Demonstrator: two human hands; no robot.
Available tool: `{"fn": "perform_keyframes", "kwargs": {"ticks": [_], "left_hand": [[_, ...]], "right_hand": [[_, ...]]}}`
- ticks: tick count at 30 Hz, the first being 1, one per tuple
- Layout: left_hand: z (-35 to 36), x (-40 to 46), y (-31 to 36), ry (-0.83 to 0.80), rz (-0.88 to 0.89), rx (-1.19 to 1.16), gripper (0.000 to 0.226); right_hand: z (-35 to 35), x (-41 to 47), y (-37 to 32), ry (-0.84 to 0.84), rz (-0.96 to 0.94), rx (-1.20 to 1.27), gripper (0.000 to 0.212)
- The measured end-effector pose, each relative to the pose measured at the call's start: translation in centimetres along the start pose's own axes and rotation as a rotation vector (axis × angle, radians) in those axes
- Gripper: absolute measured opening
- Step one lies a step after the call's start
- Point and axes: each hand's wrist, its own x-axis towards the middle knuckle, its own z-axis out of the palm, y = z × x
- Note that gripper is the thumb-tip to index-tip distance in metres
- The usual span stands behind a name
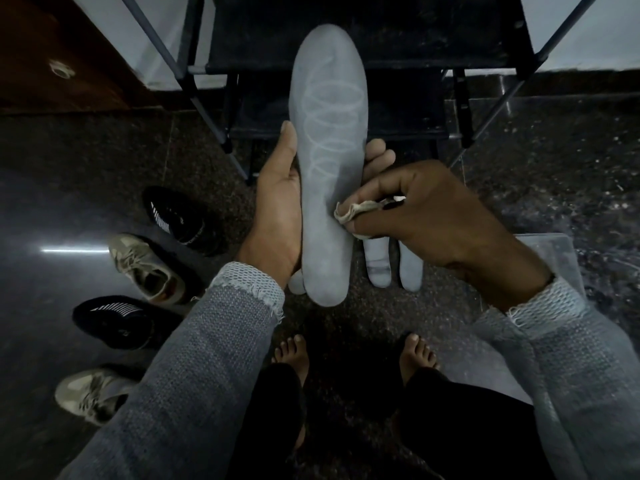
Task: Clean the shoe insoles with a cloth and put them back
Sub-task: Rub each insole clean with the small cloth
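My left hand [277, 202] grips a long grey insole [327, 161] around its middle, toe end pointing away from me, with a pale spiral mark on its upper half. My right hand [426, 213] pinches a small crumpled off-white cloth [353, 211] and presses it against the insole's right edge. Heel ends of other grey insoles [379, 265] stick out below my hands; I cannot tell what holds them. On the floor at the left lie two black striped shoes [180, 216] [117, 322] and two beige laced sneakers [145, 268] [90, 393].
A dark metal-framed shoe rack [381, 39] stands straight ahead. A clear plastic container [554, 251] sits on the dark speckled floor under my right wrist. A brown wooden door [52, 64] is at the upper left. My bare feet [294, 355] are below.
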Motion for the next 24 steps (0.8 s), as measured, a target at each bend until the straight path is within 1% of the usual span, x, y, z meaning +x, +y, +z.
{"fn": "perform_keyframes", "kwargs": {"ticks": [5,8,11,16,18,19,20,23,24], "left_hand": [[-0.5,0.3,0.4,0.038,-0.008,0.020,0.077],[-0.3,0.0,0.4,0.046,-0.014,-0.004,0.076],[0.3,-0.4,0.3,0.059,0.014,0.000,0.074],[1.3,-0.8,-0.3,0.110,0.072,0.145,0.072],[1.3,-0.7,-0.4,0.100,0.084,0.150,0.071],[1.2,-0.6,-0.4,0.091,0.083,0.133,0.070],[1.1,-0.6,-0.3,0.081,0.075,0.105,0.069],[1.0,-0.6,-0.3,0.041,0.029,0.004,0.068],[1.0,-0.6,-0.4,0.026,0.014,-0.021,0.069]], "right_hand": [[0.0,-0.1,-0.2,-0.093,-0.052,-0.052,0.013],[-0.1,-0.1,-0.2,-0.080,-0.095,-0.112,0.013],[-0.1,0.1,0.2,0.068,-0.152,-0.209,0.011],[0.5,0.6,0.8,0.376,-0.254,-0.346,0.010],[0.8,0.6,1.0,0.434,-0.287,-0.410,0.010],[0.8,0.6,0.9,0.423,-0.299,-0.426,0.010],[0.8,0.5,0.8,0.375,-0.300,-0.430,0.010],[0.3,0.3,0.0,0.094,-0.281,-0.432,0.013],[0.3,0.2,-0.1,0.042,-0.285,-0.435,0.013]]}}
